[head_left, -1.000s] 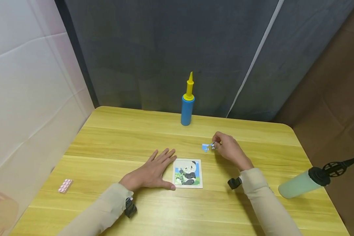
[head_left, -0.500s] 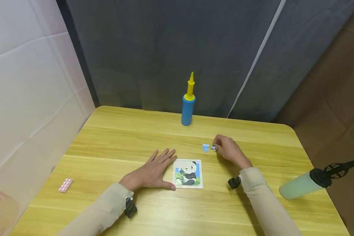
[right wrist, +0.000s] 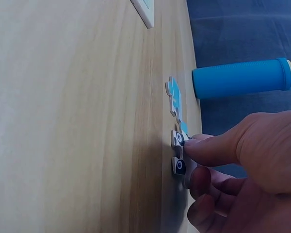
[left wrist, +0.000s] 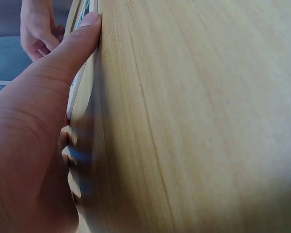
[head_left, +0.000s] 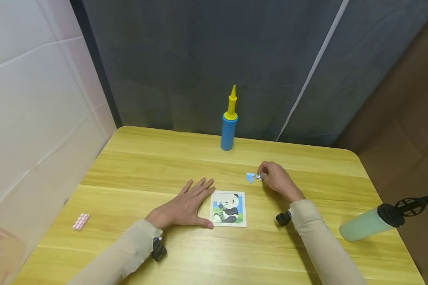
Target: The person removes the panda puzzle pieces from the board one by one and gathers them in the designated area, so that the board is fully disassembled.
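My left hand (head_left: 184, 206) lies with fingers spread on the table, its thumb and index finger against the left side of a square panda puzzle board (head_left: 245, 209). The board has a pale rim and an upper-left area of the picture without print. Beyond the board, my right hand (head_left: 279, 179) pinches a small jigsaw piece (right wrist: 178, 166) printed with panda eyes, between thumb and fingers. That piece is close to the tabletop; its far part is hidden behind the fingers. Just left of it lies a light-blue jigsaw piece (head_left: 250, 177), apart from the hand.
A blue hand pump (head_left: 227, 134) with a yellow nozzle stands upright near the back edge. On the right a pale green bottle (head_left: 365, 225) with a black top stands beside the right forearm. A pink toy brick (head_left: 81, 221) lies far left. Cloth curtains (head_left: 185, 71) surround the table.
My right hand has dipped slightly with the panda-eye jigsaw piece, still at the same spot. The left hand and board stay put; the head view has shifted a little.
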The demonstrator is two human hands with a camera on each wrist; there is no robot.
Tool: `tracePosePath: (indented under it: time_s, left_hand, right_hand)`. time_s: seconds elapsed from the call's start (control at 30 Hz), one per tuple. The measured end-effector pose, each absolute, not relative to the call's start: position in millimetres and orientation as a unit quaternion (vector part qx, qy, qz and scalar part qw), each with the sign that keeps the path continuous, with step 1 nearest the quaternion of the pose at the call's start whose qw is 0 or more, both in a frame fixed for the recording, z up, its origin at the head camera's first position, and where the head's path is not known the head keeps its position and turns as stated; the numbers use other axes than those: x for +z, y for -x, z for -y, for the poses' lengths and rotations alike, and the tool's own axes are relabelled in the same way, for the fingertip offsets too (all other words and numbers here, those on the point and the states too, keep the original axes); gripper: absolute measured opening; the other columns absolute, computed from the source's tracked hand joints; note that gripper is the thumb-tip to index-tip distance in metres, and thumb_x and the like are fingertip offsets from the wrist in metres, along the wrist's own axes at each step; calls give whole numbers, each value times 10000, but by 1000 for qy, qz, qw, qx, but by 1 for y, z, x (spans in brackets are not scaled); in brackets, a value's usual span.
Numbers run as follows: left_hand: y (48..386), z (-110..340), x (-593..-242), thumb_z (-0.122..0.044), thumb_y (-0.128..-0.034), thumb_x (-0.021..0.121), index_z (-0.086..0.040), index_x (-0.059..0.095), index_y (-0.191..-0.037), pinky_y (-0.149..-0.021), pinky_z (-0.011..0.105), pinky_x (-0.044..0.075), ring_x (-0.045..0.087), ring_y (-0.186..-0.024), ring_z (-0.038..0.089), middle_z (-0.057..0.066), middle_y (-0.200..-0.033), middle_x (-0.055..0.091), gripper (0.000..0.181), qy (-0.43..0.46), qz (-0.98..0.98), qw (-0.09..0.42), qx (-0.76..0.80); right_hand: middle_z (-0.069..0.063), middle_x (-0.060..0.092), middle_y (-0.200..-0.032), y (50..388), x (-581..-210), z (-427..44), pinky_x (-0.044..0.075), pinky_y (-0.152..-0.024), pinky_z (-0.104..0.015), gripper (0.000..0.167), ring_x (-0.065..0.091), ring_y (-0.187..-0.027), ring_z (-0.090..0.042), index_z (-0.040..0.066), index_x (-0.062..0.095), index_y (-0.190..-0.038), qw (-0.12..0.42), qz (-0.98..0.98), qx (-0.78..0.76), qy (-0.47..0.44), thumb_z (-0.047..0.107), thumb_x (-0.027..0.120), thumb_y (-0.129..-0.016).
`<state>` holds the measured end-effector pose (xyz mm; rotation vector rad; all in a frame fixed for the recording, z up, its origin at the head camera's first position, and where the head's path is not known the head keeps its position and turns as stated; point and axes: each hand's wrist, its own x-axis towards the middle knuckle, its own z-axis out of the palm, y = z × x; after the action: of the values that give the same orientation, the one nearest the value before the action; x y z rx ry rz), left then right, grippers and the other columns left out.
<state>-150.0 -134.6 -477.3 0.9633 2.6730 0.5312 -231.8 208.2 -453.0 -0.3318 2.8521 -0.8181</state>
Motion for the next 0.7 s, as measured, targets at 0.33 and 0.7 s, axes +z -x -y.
tracePosePath:
  time_s: [0.33, 0.7]
  left_hand:
    - [149, 133, -477, -758, -834, 744, -80, 293, -1689, -1354, 671, 69, 114, -1691, 379, 119, -1812, 152, 1181, -333, -916, 122, 186]
    - [150, 133, -478, -749, -836, 750, -77, 293, -1688, -1352, 674, 73, 115, -1689, 383, 124, -1811, 150, 1178, -334, -916, 122, 184]
  right_hand:
    - [-183, 720, -1120, 228, -455, -209, 572, -941, -515, 117, 667, -1016, -314, 43, 734, -1068, 65, -953, -275, 110, 18, 625, -1033]
    - [-168, 702, -1095, 226, -458, -210, 568, -918, -499, 121, 653, -983, -299, 40, 741, -1071, 61, -952, -277, 113, 16, 634, -1019]
